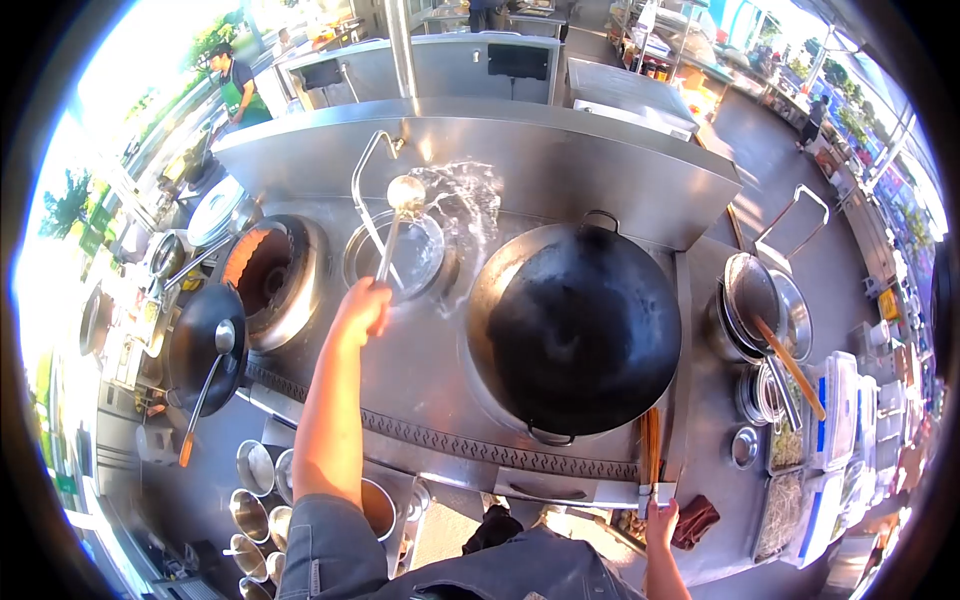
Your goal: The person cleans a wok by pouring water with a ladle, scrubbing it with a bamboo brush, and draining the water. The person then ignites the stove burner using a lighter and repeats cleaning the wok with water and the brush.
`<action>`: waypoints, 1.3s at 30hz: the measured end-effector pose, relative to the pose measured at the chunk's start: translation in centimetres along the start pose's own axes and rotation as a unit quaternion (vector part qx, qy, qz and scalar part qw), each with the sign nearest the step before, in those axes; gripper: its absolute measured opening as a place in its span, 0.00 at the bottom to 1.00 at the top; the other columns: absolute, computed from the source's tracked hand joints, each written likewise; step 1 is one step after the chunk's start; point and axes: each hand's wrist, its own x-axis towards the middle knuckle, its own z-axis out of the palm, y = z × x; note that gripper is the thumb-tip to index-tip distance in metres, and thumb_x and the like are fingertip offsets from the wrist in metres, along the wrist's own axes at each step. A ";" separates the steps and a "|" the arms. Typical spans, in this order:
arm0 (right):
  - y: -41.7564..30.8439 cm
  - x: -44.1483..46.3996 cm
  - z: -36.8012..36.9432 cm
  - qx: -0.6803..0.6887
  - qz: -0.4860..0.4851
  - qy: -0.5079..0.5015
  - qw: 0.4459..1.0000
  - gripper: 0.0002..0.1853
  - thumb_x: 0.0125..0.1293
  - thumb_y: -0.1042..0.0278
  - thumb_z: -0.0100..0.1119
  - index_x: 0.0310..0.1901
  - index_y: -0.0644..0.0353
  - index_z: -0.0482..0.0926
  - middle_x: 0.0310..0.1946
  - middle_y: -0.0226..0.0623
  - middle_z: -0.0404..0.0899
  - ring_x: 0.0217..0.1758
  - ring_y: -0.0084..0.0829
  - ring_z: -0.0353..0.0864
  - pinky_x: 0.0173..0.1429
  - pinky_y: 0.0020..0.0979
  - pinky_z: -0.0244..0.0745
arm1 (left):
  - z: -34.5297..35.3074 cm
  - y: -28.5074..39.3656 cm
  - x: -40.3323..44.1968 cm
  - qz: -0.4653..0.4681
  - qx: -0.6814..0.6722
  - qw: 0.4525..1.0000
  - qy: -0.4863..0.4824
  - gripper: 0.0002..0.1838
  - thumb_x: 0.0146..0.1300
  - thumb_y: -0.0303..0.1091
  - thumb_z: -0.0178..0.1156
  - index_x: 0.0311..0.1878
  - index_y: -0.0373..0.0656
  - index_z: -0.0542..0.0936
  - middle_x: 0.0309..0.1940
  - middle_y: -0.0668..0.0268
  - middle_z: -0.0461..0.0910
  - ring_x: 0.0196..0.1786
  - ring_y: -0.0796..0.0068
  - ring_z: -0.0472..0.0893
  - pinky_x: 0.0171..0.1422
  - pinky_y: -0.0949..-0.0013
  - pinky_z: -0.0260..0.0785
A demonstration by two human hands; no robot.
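Observation:
My left hand (368,306) is closed around the handle of a ladle (405,194), reaching forward over the steel stove top. The ladle's bowl is raised above the far rim of a round pot of water (422,262), beside the bent faucet (357,175). Low on the right, my right hand (661,520) grips the near end of a bamboo wok brush (651,445), whose bristles point away from me. To the right of the pot sits a large dark wok (585,325) with two loop handles, its inside wet-looking or shiny.
Water is splashed against the steel backsplash (480,190). At left, a smaller wok (205,345) with another ladle leans by an open burner (270,275). Strainers and bowls (750,290), food containers (785,510) and a dark cloth (697,522) lie at right. Another person (240,90) stands far left.

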 end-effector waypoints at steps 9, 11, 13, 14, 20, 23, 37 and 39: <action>0.5 0.0 0.8 -0.082 -0.006 -0.043 0.996 0.48 0.53 0.50 0.70 0.69 0.65 0.56 0.58 0.59 0.65 0.61 0.54 0.68 0.65 0.46 0.67 | 1.2 -11.8 -0.3 -0.121 -0.068 0.988 0.072 0.09 0.65 0.30 0.54 0.47 0.42 0.69 0.26 0.57 0.77 0.23 0.64 0.77 0.23 0.61 0.69; 0.5 0.4 1.3 -0.083 -0.011 -0.040 0.996 0.47 0.51 0.51 0.72 0.68 0.64 0.59 0.53 0.53 0.69 0.57 0.47 0.71 0.61 0.43 0.69 | 1.3 -10.3 -2.9 -0.135 -0.348 0.926 0.062 0.06 0.66 0.31 0.54 0.44 0.45 0.70 0.21 0.66 0.70 0.18 0.78 0.68 0.17 0.73 0.58; 0.5 0.8 1.7 -0.075 -0.002 -0.039 0.996 0.47 0.51 0.51 0.72 0.68 0.64 0.58 0.53 0.53 0.69 0.57 0.47 0.71 0.61 0.43 0.69 | 2.2 -8.9 -6.0 -0.110 -0.346 0.931 0.032 0.05 0.66 0.31 0.55 0.43 0.46 0.70 0.22 0.65 0.71 0.18 0.77 0.69 0.19 0.73 0.59; 0.4 0.7 1.8 -0.070 0.005 -0.041 0.997 0.48 0.51 0.51 0.72 0.68 0.65 0.58 0.53 0.53 0.69 0.57 0.48 0.71 0.61 0.43 0.69 | 2.8 -7.9 -7.6 -0.088 -0.345 0.935 0.005 0.05 0.66 0.32 0.55 0.42 0.48 0.70 0.23 0.64 0.72 0.19 0.77 0.69 0.20 0.74 0.59; -1.3 0.6 2.0 -0.090 0.038 -0.096 0.991 0.47 0.53 0.55 0.69 0.71 0.58 0.54 0.64 0.58 0.64 0.67 0.54 0.65 0.67 0.47 0.65 | 4.3 3.4 -2.8 -0.035 -0.255 0.959 -0.117 0.05 0.64 0.32 0.58 0.39 0.43 0.73 0.23 0.66 0.74 0.18 0.80 0.70 0.17 0.77 0.61; -1.9 0.8 1.9 -0.078 0.057 -0.087 0.991 0.45 0.52 0.55 0.70 0.69 0.62 0.59 0.62 0.55 0.68 0.66 0.51 0.67 0.69 0.43 0.63 | 5.6 2.2 -2.5 0.070 0.057 0.996 0.012 0.08 0.65 0.32 0.56 0.43 0.42 0.71 0.24 0.62 0.76 0.18 0.73 0.74 0.18 0.71 0.65; -2.8 -0.8 -0.4 0.503 0.265 -0.211 0.795 0.21 0.59 0.63 0.59 0.53 0.61 0.72 0.34 0.37 0.78 0.31 0.31 0.77 0.35 0.30 0.75 | 2.6 -13.3 -3.5 -0.092 -0.485 0.869 -0.020 0.03 0.70 0.32 0.52 0.42 0.46 0.74 0.26 0.64 0.72 0.19 0.80 0.68 0.18 0.77 0.59; -4.1 -1.7 -1.9 0.644 0.347 -0.241 0.638 0.19 0.60 0.62 0.57 0.50 0.62 0.72 0.36 0.36 0.77 0.34 0.30 0.78 0.34 0.28 0.75 | 3.8 -12.9 -6.2 -0.066 -0.491 0.869 -0.025 0.04 0.69 0.34 0.54 0.43 0.46 0.74 0.26 0.64 0.73 0.19 0.80 0.68 0.17 0.78 0.60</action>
